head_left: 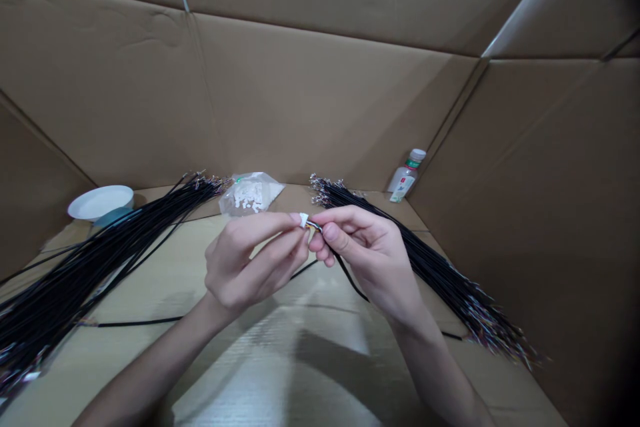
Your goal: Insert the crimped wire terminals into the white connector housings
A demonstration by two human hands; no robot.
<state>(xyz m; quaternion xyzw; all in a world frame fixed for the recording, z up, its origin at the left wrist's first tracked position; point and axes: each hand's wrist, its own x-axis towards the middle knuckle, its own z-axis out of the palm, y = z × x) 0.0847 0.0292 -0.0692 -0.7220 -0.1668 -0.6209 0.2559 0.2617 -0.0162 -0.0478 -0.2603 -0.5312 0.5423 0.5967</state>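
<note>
Between the fingertips of my left hand [257, 257] is a small white connector [303, 219]. My right hand [373, 250] pinches a black cable [350, 277] close to its end, where thin coloured wires [315, 225] fan out toward the connector. Both hands are closed and nearly meet above the table's middle. Whether the wires sit inside the connector I cannot tell, since fingertips partly cover it. The cable drops behind my right hand, and parts of black cable show on the table behind both arms.
A thick bundle of black cables [115, 247] lies at the left, another bundle [430, 260] at the right. At the back is a clear bag [274, 190] of small white pieces. A white bowl [100, 201] stands left, a bottle [404, 179] back right. Cardboard walls [320, 100] surround the table.
</note>
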